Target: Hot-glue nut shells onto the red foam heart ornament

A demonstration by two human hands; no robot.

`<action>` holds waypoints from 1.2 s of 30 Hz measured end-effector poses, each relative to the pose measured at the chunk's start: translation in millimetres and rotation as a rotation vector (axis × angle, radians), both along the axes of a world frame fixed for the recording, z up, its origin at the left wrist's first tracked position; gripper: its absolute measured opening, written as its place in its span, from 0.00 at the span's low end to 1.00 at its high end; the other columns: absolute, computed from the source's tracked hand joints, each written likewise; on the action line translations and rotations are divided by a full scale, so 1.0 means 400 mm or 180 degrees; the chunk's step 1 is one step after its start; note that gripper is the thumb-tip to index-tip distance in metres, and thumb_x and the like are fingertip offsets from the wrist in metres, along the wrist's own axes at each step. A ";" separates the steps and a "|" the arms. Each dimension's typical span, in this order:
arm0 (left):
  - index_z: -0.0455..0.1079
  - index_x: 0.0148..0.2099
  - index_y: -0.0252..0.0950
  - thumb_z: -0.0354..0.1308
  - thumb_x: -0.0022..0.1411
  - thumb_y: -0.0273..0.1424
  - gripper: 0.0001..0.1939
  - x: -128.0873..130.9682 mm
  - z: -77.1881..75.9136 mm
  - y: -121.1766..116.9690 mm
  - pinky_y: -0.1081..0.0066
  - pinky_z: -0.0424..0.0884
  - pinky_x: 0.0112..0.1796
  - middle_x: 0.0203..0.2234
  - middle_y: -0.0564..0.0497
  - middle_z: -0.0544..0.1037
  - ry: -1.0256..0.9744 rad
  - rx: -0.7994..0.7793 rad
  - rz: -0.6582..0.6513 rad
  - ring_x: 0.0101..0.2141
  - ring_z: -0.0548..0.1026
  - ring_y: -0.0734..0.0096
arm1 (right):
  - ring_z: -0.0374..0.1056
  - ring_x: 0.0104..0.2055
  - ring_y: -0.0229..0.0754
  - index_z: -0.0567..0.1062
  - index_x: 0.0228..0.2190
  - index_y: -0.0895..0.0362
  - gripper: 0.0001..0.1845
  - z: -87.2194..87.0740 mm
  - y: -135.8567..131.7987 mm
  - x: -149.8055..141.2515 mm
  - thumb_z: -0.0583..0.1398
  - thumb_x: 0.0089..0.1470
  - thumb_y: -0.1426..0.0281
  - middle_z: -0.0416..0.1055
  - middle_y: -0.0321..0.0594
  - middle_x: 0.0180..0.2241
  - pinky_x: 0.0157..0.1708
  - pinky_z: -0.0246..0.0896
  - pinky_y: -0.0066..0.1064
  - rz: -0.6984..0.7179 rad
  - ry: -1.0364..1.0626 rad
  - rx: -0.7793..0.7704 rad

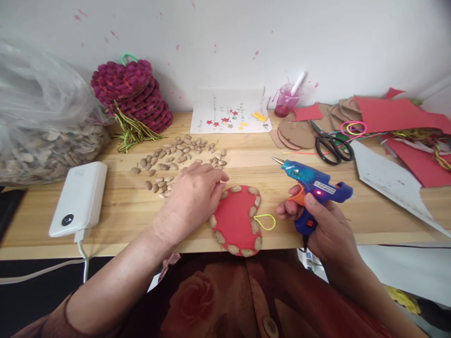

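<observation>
A red heart-shaped card (237,216) lies near the table's front edge, with peanuts (235,188) set around its rim and a yellow cord loop (269,222) at its right side. My left hand (193,195) is bent over the heart's upper left edge, thumb and fingers curled together; whatever is between them is hidden. In my right hand (326,220) is a blue hot glue gun (310,180), its red light lit and its metal nozzle pointing up and left. My fingers lie at its orange trigger. Loose peanuts (169,159) are scattered beyond my left hand.
At left stand a plastic bag of peanuts (45,150) and a cabled white power bank (79,199). Behind are a purple tasselled ornament (130,91), a paper with stars (211,105) and a stained cup (284,101). Black-handled scissors (331,143) and red card scraps (394,115) lie right.
</observation>
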State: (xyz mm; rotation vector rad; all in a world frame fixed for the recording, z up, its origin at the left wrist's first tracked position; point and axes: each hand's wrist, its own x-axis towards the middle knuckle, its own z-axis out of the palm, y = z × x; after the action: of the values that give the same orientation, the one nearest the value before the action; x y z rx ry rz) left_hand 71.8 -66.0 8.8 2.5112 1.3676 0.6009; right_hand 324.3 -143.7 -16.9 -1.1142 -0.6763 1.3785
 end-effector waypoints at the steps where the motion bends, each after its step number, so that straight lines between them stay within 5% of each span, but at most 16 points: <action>1: 0.79 0.42 0.35 0.58 0.68 0.24 0.07 0.007 -0.001 -0.002 0.57 0.73 0.47 0.37 0.47 0.82 0.0011 -0.0044 -0.0008 0.41 0.78 0.58 | 0.77 0.31 0.41 0.81 0.36 0.53 0.11 0.000 0.000 0.000 0.70 0.56 0.59 0.74 0.35 0.24 0.33 0.73 0.27 0.0002 0.0014 -0.0001; 11: 0.80 0.41 0.35 0.60 0.68 0.27 0.06 0.050 -0.005 -0.005 0.55 0.73 0.47 0.37 0.45 0.81 0.0174 -0.0324 -0.0067 0.42 0.77 0.55 | 0.77 0.32 0.41 0.81 0.37 0.52 0.12 0.001 0.000 0.000 0.70 0.55 0.59 0.74 0.34 0.25 0.34 0.74 0.29 0.0062 0.0082 -0.0057; 27: 0.80 0.37 0.37 0.60 0.65 0.28 0.06 -0.073 0.031 0.049 0.57 0.73 0.45 0.35 0.47 0.83 0.0386 0.0124 0.0598 0.40 0.78 0.54 | 0.76 0.30 0.40 0.82 0.35 0.52 0.12 0.001 0.000 0.000 0.71 0.53 0.58 0.74 0.35 0.23 0.32 0.73 0.27 -0.0010 -0.0003 -0.0059; 36: 0.81 0.39 0.40 0.60 0.64 0.24 0.09 -0.074 -0.009 0.062 0.59 0.71 0.48 0.34 0.49 0.82 0.0510 -0.0070 0.0151 0.40 0.77 0.57 | 0.76 0.30 0.41 0.83 0.35 0.51 0.14 -0.007 0.004 0.006 0.72 0.51 0.56 0.74 0.35 0.23 0.32 0.74 0.26 -0.0009 -0.0030 -0.0154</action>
State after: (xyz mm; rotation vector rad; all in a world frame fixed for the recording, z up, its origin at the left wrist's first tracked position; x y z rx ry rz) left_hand 42.4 -41.1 5.3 2.5638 1.4831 0.3980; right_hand 326.8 -142.2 -19.8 -1.1601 -0.6509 1.3943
